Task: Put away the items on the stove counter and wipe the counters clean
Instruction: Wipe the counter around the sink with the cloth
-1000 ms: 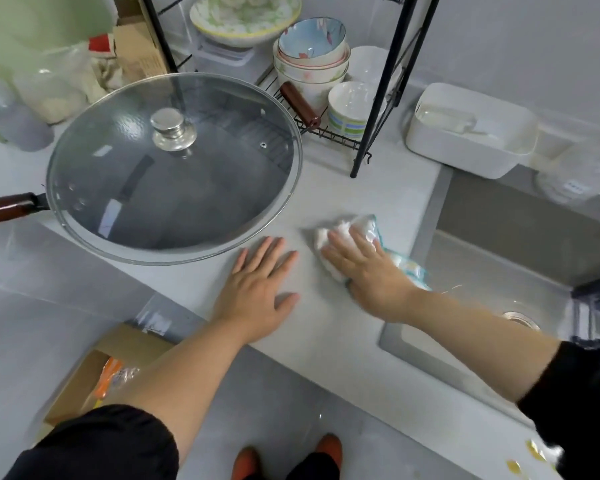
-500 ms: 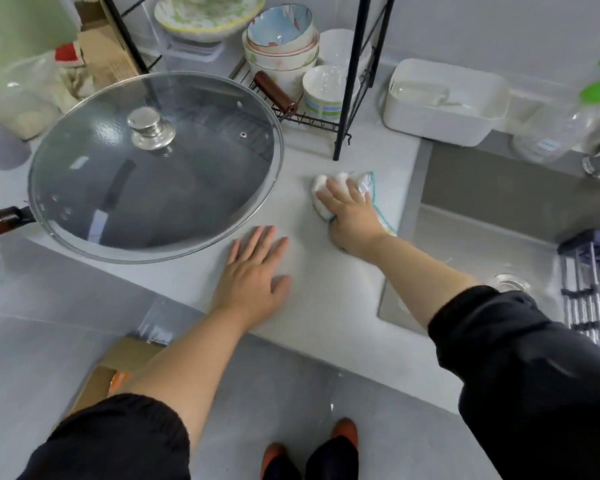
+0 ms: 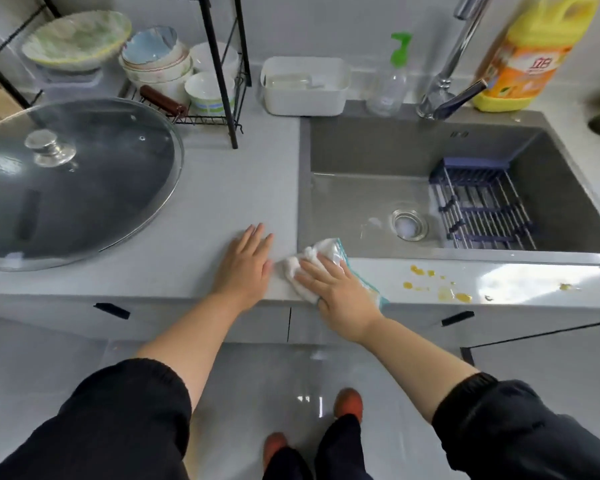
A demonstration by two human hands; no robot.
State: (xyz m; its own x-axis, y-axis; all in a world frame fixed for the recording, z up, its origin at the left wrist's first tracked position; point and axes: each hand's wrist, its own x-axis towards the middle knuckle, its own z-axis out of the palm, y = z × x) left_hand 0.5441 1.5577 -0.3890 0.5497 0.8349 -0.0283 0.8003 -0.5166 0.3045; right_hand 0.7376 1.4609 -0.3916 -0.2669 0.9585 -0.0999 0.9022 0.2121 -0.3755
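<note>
A white cloth with a teal edge [image 3: 321, 252] lies on the grey counter [image 3: 222, 188] at its front edge, by the near left corner of the sink. My right hand [image 3: 336, 289] presses flat on the cloth with fingers spread. Just left of it, my left hand [image 3: 245, 263] rests flat on the bare counter, fingers straight, almost touching the cloth. Yellow food spots [image 3: 440, 289] mark the glossy front strip of the counter to the right of my right hand.
A wok under a glass lid [image 3: 66, 181] fills the counter's left. Behind stands a black dish rack [image 3: 219, 74] with bowls. A white tub [image 3: 305, 86], a spray bottle [image 3: 392, 77], a faucet [image 3: 454, 64] and a yellow detergent jug [image 3: 530, 53] line the sink [image 3: 378, 202], which holds a blue rack [image 3: 482, 209].
My right hand has dragged the cloth from the back of the counter toward the front edge. My left hand stayed flat in place. The view swung right over the sink.
</note>
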